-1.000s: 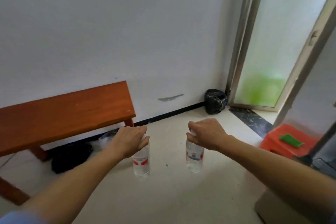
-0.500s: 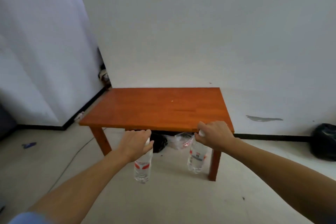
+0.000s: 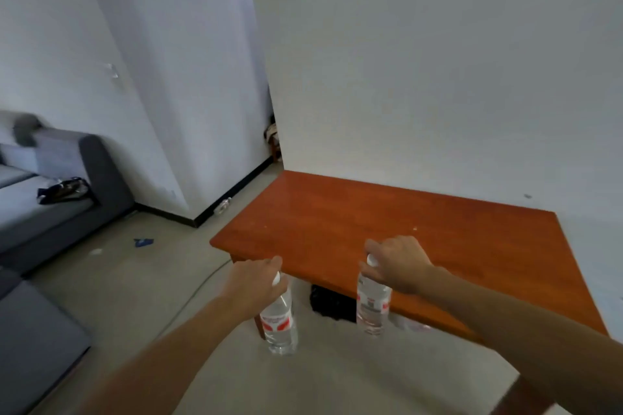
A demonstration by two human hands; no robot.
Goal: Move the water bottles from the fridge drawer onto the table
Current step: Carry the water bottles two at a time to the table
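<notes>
Bottles, one point(image 3: 279, 320) gripped at the neck by the left hand point(image 3: 253, 283) and one point(image 3: 372, 305) by the right hand point(image 3: 399, 263), are hung before the table point(image 3: 337, 212) edge and are best lifted clear, then set upright.

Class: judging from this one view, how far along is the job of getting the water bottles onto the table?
Done: none stands on the table yet. In hand: the left hand and right hand each hold a bottle by its cap, the left bottle and right bottle hanging near the table's edge. Left: setting both down.
</notes>
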